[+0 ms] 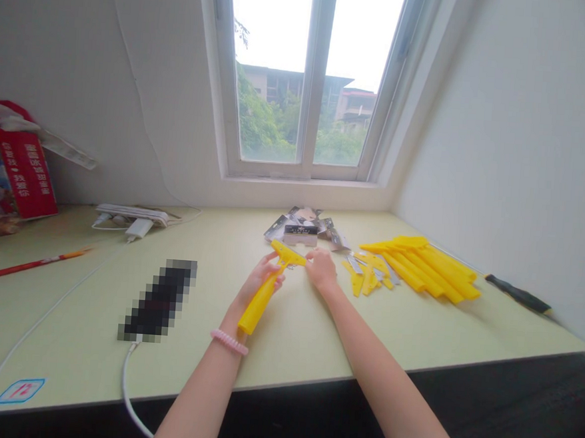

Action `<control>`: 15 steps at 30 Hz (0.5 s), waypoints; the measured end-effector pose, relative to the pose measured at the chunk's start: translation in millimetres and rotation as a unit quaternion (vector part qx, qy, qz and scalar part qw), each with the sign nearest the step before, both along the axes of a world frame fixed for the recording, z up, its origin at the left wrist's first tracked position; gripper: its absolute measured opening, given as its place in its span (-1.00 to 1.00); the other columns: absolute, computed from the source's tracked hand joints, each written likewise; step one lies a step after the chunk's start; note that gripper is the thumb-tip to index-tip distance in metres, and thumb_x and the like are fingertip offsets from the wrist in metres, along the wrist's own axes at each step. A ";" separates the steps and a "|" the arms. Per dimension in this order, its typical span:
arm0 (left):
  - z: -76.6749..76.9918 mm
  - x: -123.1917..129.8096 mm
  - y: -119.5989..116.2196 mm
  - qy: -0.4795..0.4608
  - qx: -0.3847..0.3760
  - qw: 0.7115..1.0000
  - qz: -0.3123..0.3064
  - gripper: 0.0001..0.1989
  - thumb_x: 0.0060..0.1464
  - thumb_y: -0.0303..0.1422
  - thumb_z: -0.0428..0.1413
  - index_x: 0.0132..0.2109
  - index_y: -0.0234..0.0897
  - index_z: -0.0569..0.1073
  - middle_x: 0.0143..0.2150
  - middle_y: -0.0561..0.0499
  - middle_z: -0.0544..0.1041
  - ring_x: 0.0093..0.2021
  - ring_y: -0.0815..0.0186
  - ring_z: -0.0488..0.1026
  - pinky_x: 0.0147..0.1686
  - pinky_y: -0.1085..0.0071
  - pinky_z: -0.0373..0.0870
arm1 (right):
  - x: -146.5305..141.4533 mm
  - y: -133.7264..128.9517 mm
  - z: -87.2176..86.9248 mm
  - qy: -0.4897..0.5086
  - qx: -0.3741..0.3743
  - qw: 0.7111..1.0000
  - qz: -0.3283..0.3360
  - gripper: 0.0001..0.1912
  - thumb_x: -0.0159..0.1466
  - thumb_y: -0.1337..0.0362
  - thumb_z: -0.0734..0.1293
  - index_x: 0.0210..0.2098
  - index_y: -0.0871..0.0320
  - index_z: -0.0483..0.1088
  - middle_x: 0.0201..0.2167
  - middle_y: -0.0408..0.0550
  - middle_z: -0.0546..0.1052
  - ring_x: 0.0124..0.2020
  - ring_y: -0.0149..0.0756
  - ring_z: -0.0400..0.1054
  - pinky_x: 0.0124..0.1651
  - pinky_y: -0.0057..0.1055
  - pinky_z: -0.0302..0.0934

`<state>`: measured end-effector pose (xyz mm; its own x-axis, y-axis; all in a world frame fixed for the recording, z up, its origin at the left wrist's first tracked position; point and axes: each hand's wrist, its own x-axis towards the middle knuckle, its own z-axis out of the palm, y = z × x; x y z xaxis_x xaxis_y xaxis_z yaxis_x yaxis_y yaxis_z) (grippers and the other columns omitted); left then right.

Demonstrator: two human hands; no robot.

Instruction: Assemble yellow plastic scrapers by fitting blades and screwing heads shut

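Left hand (262, 280) wraps its fingers round the neck of a T-shaped yellow scraper (258, 305), while the right hand (321, 270) bends its fingertips to the right end of the tool's flat, wide head; whether they pinch it I cannot tell. The scraper slants over the middle of a smooth, pale green tabletop (308, 347), its rounded, plastic-looking handle pointing toward the body. A ridged pink coil band (228, 342) circles the left wrist. Just beyond the hands lie overlapping packets (300, 234) with dark printed panels. To the right, angular yellow plates (368, 282) mix with thin, greyish flat strips (355, 263), beside stacked tubular yellow handles (434, 272). Near the wall rests a screwdriver (517, 295) with a black grip and slender shaft.
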<state>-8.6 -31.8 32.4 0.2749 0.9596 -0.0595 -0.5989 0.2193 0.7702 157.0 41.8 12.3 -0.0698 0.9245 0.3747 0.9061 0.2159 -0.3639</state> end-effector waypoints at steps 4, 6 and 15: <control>2.3 0.4 -2.2 -0.001 -0.001 1.000 0.005 -0.41 -0.10 -0.55 0.05 0.11 -0.22 0.13 -0.29 -0.03 0.42 -0.59 0.57 0.28 -0.61 0.66 0.21 | -1.6 -2.0 2.6 -0.019 -0.004 1.000 -0.004 -0.72 0.16 0.43 0.14 -0.35 0.20 0.49 -0.26 0.07 0.46 -0.17 -0.23 0.28 -0.18 -0.43 0.11; 2.3 0.2 -2.4 0.000 -0.001 1.000 0.005 -0.42 -0.10 -0.55 0.05 0.11 -0.22 0.13 -0.30 -0.03 0.43 -0.59 0.57 0.28 -0.61 0.67 0.21 | -2.7 -2.1 2.9 -0.037 -0.003 0.999 -0.001 -0.72 0.17 0.43 0.14 -0.36 0.21 0.48 -0.27 0.07 0.46 -0.16 -0.22 0.26 -0.17 -0.43 0.10; 1.7 0.9 -3.3 0.003 -0.001 1.000 0.021 -0.48 -0.08 -0.54 0.05 0.07 -0.23 0.17 -0.30 -0.01 0.42 -0.58 0.57 0.29 -0.60 0.68 0.23 | -9.1 1.8 -6.9 -0.105 0.007 0.994 0.003 -0.71 0.13 0.54 0.09 -0.28 0.30 0.39 -0.22 0.21 0.42 -0.15 -0.13 0.22 -0.12 -0.33 0.08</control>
<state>-7.7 -35.0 34.0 0.2346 0.9700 -0.0637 -0.6022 0.1965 0.7738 147.8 43.5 5.4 -0.1531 0.9188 0.3637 0.9607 0.2246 -0.1631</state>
